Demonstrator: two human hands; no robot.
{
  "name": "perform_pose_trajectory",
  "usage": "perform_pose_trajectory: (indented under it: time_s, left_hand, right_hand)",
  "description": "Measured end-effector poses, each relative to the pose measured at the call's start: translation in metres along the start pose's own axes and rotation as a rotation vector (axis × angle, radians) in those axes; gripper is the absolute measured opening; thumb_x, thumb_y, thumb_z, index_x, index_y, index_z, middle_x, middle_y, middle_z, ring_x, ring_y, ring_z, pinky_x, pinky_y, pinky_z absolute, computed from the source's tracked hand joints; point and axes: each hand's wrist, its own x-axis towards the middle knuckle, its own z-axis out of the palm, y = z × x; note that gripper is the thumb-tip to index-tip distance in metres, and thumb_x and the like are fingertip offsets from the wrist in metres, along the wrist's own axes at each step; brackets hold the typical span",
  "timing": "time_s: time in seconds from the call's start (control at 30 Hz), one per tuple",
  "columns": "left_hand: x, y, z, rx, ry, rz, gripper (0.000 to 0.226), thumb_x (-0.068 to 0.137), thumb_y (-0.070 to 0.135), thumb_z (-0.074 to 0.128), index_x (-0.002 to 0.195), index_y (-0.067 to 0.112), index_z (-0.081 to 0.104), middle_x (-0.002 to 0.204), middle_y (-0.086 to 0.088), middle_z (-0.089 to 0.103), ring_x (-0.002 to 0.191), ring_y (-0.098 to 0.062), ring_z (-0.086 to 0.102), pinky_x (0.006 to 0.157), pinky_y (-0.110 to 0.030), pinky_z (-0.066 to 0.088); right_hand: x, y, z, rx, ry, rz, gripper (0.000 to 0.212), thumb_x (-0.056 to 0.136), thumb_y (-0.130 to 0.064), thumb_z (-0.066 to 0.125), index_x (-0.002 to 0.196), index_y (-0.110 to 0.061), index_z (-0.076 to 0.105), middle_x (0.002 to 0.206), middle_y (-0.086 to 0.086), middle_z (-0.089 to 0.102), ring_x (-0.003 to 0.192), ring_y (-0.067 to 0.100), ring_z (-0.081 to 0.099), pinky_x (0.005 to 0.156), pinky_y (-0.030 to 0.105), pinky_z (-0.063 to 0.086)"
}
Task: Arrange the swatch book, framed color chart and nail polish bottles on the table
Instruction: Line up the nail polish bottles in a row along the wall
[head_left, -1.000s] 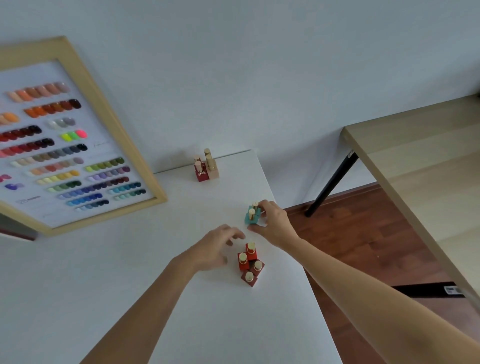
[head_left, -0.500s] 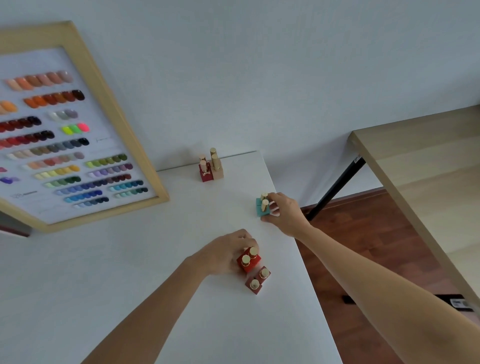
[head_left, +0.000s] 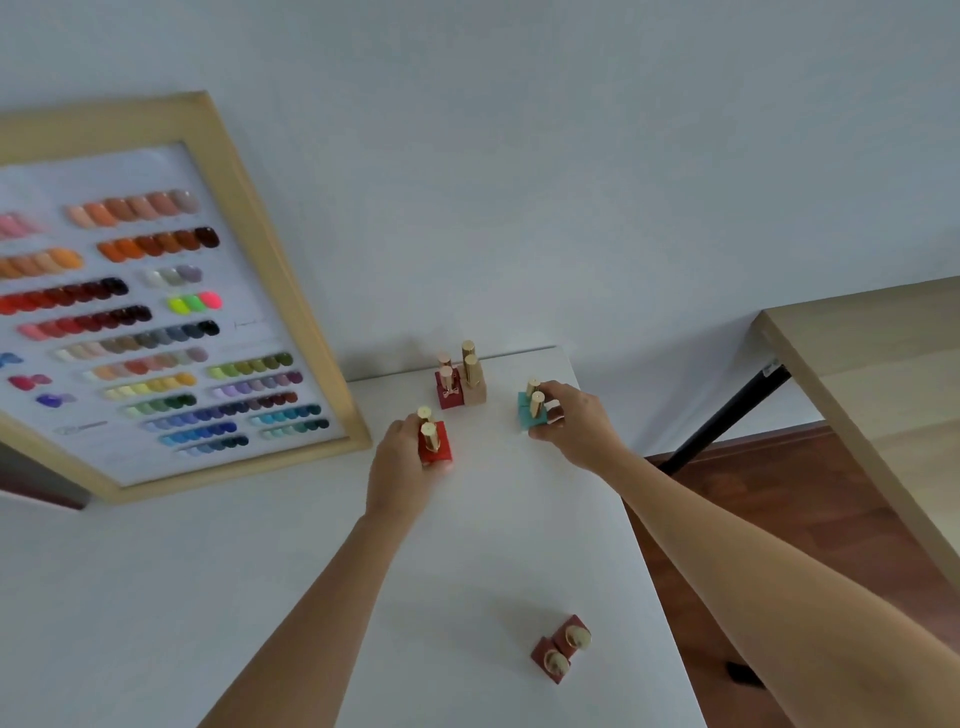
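My left hand (head_left: 397, 467) grips two bright red nail polish bottles (head_left: 435, 446) with gold caps, resting on the white table (head_left: 260, 597). To the right, my right hand (head_left: 574, 423) holds two teal bottles (head_left: 531, 413) on the table. Between and behind them, at the wall, stand dark red bottles (head_left: 450, 391) and beige bottles (head_left: 474, 382). Two dark red bottles (head_left: 562, 648) stand alone near the table's right front edge. The framed color chart (head_left: 156, 312), in a light wood frame, leans on the wall at the left. No swatch book is in view.
The white table's right edge (head_left: 623, 519) drops to a dark wooden floor (head_left: 753, 545). A light wooden table (head_left: 883, 395) with a black leg (head_left: 727, 421) stands to the right.
Both hands have slid their bottles toward the wall: the left took hold of the two bright red bottles, the right carried the teal pair. The two dark red bottles stayed behind.
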Motion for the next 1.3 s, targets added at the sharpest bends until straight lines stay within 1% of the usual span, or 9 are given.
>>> perform_pose_trajectory:
  time_s: [0.1,0.27,0.5,0.67,0.87,0.97,1.07,1.17,1.3]
  left_hand:
    - [0.018,0.002,0.003,-0.018,0.070,-0.061,0.041,0.077,0.003,0.072,0.115,0.001,0.055,0.108,-0.016,0.058,0.100,-0.030,0.058,0.088,-0.039,0.051]
    - [0.039,0.007,0.009,-0.038,0.171,-0.130,0.044,0.082,-0.010,0.060,0.123,-0.002,0.050,0.115,-0.020,0.055,0.109,-0.031,0.055,0.098,-0.038,0.047]
    - [0.059,0.006,0.009,-0.079,0.155,-0.060,0.038,0.081,-0.018,0.049,0.116,-0.005,0.054,0.101,-0.019,0.060,0.097,-0.031,0.057,0.086,-0.034,0.046]
    - [0.062,0.004,0.010,-0.112,0.138,-0.023,0.037,0.082,-0.014,0.051,0.117,-0.002,0.055,0.105,-0.019,0.062,0.102,-0.032,0.057,0.091,-0.043,0.049]
    - [0.063,-0.001,0.010,-0.122,0.116,-0.006,0.040,0.083,-0.013,0.053,0.121,-0.002,0.053,0.106,-0.018,0.062,0.103,-0.034,0.058,0.091,-0.040,0.048]
    - [0.059,0.001,0.009,-0.141,0.079,-0.042,0.062,0.085,-0.013,0.051,0.142,0.001,0.032,0.128,-0.020,0.054,0.121,-0.035,0.051,0.103,-0.045,0.043]
    - [0.037,0.004,0.010,-0.141,0.054,-0.049,0.078,0.085,-0.014,0.051,0.150,0.006,0.012,0.148,-0.019,0.034,0.138,-0.032,0.036,0.115,-0.043,0.031]
    - [-0.005,0.003,0.012,-0.063,-0.053,-0.029,0.077,0.086,-0.010,0.054,0.150,0.008,0.014,0.154,-0.015,0.028,0.142,-0.027,0.029,0.116,-0.031,0.021]
    - [-0.080,0.001,0.011,-0.162,-0.353,0.045,0.068,0.080,-0.012,0.059,0.142,0.009,0.039,0.142,-0.013,0.045,0.129,-0.028,0.046,0.105,-0.027,0.041]
  right_hand:
    - [0.016,-0.008,0.006,0.010,0.000,-0.004,0.051,0.074,-0.006,0.074,0.120,-0.018,0.057,0.106,-0.001,0.061,0.083,0.016,0.061,0.075,0.023,0.047]
    - [0.037,-0.017,0.013,0.029,-0.002,0.004,0.054,0.075,-0.006,0.073,0.124,-0.020,0.055,0.108,-0.002,0.060,0.085,0.014,0.060,0.070,0.018,0.043]
    - [0.050,-0.026,0.018,0.015,0.000,-0.013,0.053,0.077,-0.008,0.071,0.126,-0.022,0.055,0.101,-0.007,0.057,0.083,0.010,0.058,0.055,0.002,0.034]
    - [0.052,-0.030,0.021,0.033,-0.004,-0.027,0.051,0.077,-0.006,0.071,0.125,-0.020,0.056,0.109,-0.001,0.062,0.085,0.013,0.059,0.059,0.005,0.038]
    - [0.050,-0.032,0.023,0.042,-0.011,-0.002,0.058,0.079,-0.006,0.071,0.131,-0.019,0.050,0.118,0.006,0.062,0.090,0.014,0.059,0.071,0.017,0.045]
    - [0.043,-0.033,0.020,0.081,-0.028,0.042,0.073,0.078,-0.005,0.072,0.141,-0.019,0.038,0.129,0.008,0.054,0.102,0.019,0.059,0.084,0.028,0.052]
    - [0.025,-0.025,0.010,0.020,-0.039,0.069,0.070,0.079,-0.006,0.071,0.139,-0.020,0.039,0.131,0.007,0.051,0.105,0.019,0.057,0.089,0.032,0.051]
    - [-0.008,-0.007,-0.007,-0.060,-0.075,0.062,0.052,0.081,-0.006,0.069,0.129,-0.019,0.052,0.124,0.005,0.057,0.095,0.014,0.060,0.081,0.024,0.049]
    - [-0.077,0.018,-0.023,-0.108,-0.202,0.059,0.035,0.080,-0.001,0.067,0.109,-0.020,0.064,0.101,0.000,0.065,0.078,0.009,0.061,0.079,0.029,0.055]
